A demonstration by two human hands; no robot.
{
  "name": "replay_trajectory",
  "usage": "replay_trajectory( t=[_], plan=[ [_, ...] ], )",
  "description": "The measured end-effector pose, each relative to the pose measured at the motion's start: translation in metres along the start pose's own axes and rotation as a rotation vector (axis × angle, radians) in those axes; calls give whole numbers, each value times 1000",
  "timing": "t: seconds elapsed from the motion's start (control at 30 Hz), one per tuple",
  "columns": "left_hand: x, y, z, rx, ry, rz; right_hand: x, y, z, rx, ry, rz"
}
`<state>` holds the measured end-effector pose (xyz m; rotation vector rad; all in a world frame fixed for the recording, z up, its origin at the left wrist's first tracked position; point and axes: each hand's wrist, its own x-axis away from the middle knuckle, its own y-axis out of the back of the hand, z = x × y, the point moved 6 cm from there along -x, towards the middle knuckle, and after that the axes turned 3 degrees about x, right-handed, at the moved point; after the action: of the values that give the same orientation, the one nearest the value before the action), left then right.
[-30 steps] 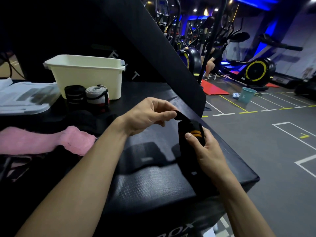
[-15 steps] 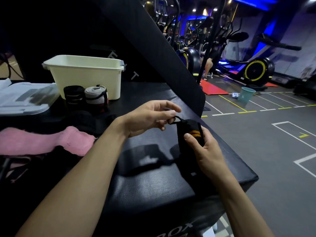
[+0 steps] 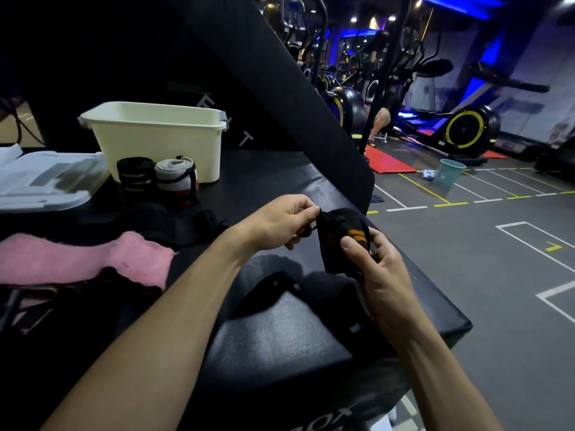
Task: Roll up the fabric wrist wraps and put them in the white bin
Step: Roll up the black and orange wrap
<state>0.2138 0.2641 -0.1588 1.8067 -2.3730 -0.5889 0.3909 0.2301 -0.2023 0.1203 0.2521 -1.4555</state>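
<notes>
**Here: black wrap gripped in both hands above the padded surface**

Held up over the right part of the black padded surface (image 3: pixel 280 337), a black wrist wrap (image 3: pixel 340 244) with orange stripes, partly rolled. Pinched at its upper left corner by the left hand (image 3: pixel 280 220), fingers curled, a thin black loop dangling just below those fingertips. Clasped from the right by the right hand (image 3: pixel 373 269), thumb pressed flat on the fabric just under the stripes, remaining fingers wrapped behind and out of sight. Loose tail of the wrap hanging down beneath the right palm, dark against the dark padding and hard to trace.

Further back on the left, the white bin (image 3: pixel 155 138), upright, its inside hidden from this angle. Standing just in front of it, touching or nearly so, two rolled wraps side by side: a black rolled wrap (image 3: pixel 135 175) and a grey rolled wrap (image 3: pixel 177 178) with a red band low down and a black strap across it. Nearer, a flat black wrap (image 3: pixel 174 225) lying unrolled, and a pink wrap (image 3: pixel 87 259) spread out along the left edge. At far left, a pale translucent lid (image 3: pixel 46 185) lying flat.

Beyond the surface, gym floor with painted lines, a teal bucket (image 3: pixel 449 175), red mats and exercise bikes with yellow-rimmed wheels.
</notes>
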Motion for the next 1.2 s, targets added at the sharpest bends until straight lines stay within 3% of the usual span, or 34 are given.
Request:
replay_trajectory(
  t=[0.13,0.33,0.47,0.53,0.63,0.7,0.9,1.03,1.2],
  plan=[
    [0,-4,-5,0,-8,-94,3,-6,6,-44,21,90],
    [0,-17,-10,264,-9,-39,11,-16,21,-324,-26,234],
    [7,-31,7,228,61,2,27,-44,47,-591,23,440],
    [14,-30,13,291,65,-52,28,-68,56,-589,66,508],
    [7,-9,9,404,112,-177,12,-74,41,-465,-23,296],
    [1,0,8,344,61,-191,2,-62,31,-357,-12,209],
    [3,28,0,341,-104,-372,-11,-11,18,336,145,-126],
    [7,25,-10,272,-118,-220,-4,-6,22,604,203,-173],
    [11,25,-13,196,-154,-148,1,-5,26,678,221,-186]
  ],
)
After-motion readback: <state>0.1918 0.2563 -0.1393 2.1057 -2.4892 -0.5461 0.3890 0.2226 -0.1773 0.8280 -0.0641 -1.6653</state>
